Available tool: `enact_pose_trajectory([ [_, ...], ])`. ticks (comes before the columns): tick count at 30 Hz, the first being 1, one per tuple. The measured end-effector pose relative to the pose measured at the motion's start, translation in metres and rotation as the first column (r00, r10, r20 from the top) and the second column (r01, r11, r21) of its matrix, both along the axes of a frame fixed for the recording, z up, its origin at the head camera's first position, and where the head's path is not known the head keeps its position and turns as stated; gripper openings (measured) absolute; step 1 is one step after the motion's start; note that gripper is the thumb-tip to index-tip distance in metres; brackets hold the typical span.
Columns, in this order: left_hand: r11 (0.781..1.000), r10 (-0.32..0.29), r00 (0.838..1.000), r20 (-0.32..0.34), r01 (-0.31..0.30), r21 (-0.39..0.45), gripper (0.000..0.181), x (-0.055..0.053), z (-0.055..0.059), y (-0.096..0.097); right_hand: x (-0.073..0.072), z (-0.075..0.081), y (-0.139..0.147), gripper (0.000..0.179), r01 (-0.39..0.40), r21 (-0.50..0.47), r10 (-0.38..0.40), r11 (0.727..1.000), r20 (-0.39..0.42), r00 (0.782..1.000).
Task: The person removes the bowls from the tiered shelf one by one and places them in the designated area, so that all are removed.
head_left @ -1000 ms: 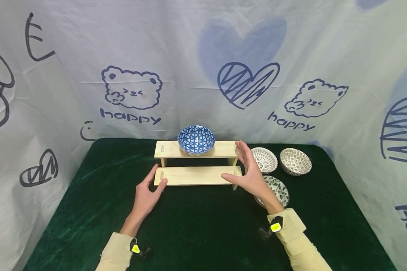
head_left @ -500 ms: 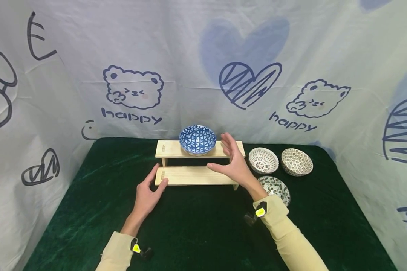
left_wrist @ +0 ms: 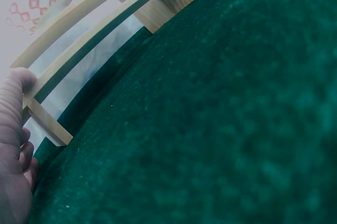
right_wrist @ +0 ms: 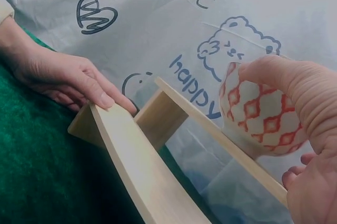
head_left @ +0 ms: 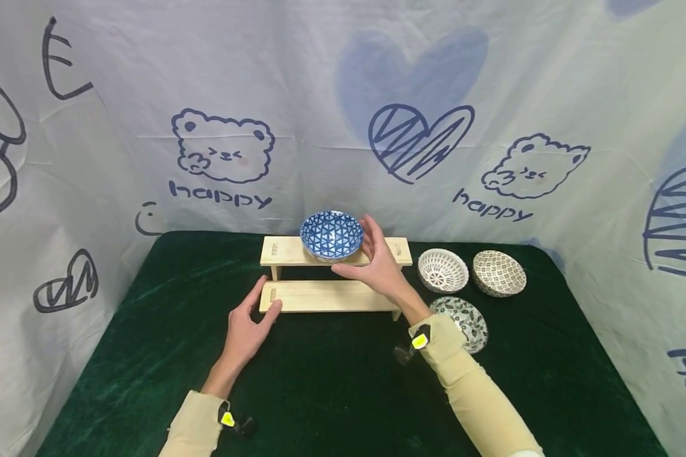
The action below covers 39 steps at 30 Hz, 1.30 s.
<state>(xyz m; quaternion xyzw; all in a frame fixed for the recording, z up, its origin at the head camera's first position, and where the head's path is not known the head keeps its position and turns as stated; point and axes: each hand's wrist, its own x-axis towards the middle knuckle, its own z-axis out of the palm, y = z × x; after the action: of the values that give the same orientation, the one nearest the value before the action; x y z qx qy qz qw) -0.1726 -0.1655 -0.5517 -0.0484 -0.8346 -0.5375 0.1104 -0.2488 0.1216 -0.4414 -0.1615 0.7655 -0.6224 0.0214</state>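
A bowl (head_left: pixel 331 236), blue triangles inside and red diamonds outside, sits on the upper tier of a two-tier wooden stand (head_left: pixel 326 296). My left hand (head_left: pixel 248 325) grips the left end of the lower board, its thumb on top; the right wrist view shows this hand (right_wrist: pixel 63 79) there too. Around the bowl's near right side, my right hand (head_left: pixel 380 266) spreads thumb and fingers, with fingertips right at the rim and the thumb before it. In the right wrist view the thumb (right_wrist: pixel 279 74) overlaps the patterned outer wall; the other fingers are partly hidden.
Right of the stand lie a white slotted-pattern bowl (head_left: pixel 443 271), a brown-patterned bowl (head_left: pixel 498 273) and a green leaf-patterned dish (head_left: pixel 463 320), partly behind the right sleeve. Dark green cloth (head_left: pixel 320 393) covers the table. A printed white curtain (head_left: pixel 320 127) hangs behind.
My right hand has moved left from the right end of the stand to the bowl's right side. The left hand, the stand and the bowl have stayed put.
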Motion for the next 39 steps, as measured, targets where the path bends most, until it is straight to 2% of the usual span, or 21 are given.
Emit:
enact_pose_trajectory([
  [7,1.0,-0.006,1.0,-0.008,0.006,0.008,0.069,-0.001,-0.001,0.0,-0.007,0.002,-0.011,0.124,0.034,0.011,-0.034,0.999,0.03,0.999],
  [16,1.0,-0.012,1.0,-0.014,0.012,0.018,0.068,-0.002,0.0,0.001,-0.011,0.005,-0.02,0.126,0.09,0.1,-0.093,0.991,0.026,0.995],
  [30,1.0,-0.022,1.0,-0.018,0.022,0.017,0.068,-0.002,-0.001,0.001,-0.009,0.009,-0.022,0.122,0.118,0.108,-0.124,0.987,0.048,0.991],
  [39,1.0,-0.009,1.0,-0.009,0.009,0.012,0.068,-0.001,0.0,0.0,-0.009,0.005,-0.025,0.117,0.154,0.094,-0.155,0.984,0.012,0.988],
])
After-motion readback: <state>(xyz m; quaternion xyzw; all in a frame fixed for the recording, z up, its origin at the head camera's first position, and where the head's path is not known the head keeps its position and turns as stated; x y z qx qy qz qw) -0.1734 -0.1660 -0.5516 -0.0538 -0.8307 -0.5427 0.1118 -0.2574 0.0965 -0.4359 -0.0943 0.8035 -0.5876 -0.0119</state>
